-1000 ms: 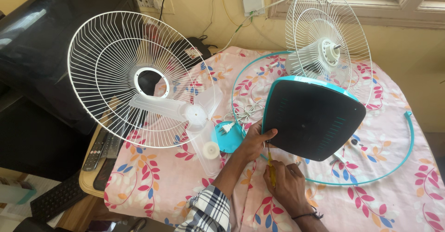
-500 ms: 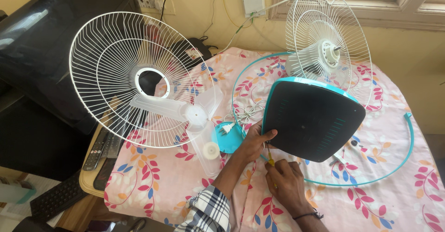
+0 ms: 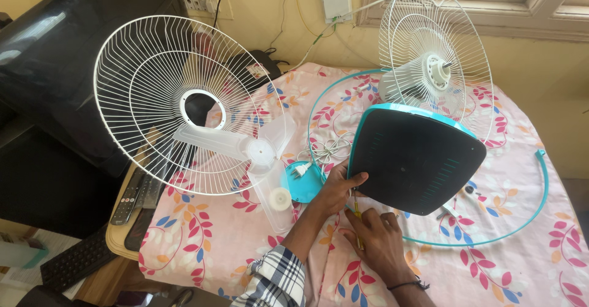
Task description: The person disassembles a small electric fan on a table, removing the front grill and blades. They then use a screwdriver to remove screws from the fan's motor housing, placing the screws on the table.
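A fan base [image 3: 417, 159], dark on its underside with a teal rim, stands tilted on the flowered tablecloth [image 3: 233, 245]. My left hand [image 3: 338, 187], in a plaid sleeve, grips the base's lower left edge. Just below it, my right hand [image 3: 379, 240], with a dark wristband, holds a yellow-handled screwdriver [image 3: 355, 210]. The screwdriver's tip points up at the base's edge, beside my left thumb. The tip itself is hidden.
A white front grille [image 3: 153, 92] and a translucent fan blade [image 3: 261, 153] lie at left. The rear grille with the motor [image 3: 437, 67] stands behind the base. A teal ring [image 3: 543, 178], a teal cap [image 3: 307, 184], a white plug and cord [image 3: 325, 150] and remotes [image 3: 130, 198] lie around.
Almost nothing differs. My right hand with the screwdriver has edged slightly closer to the base's edge, and my left hand keeps its grip.
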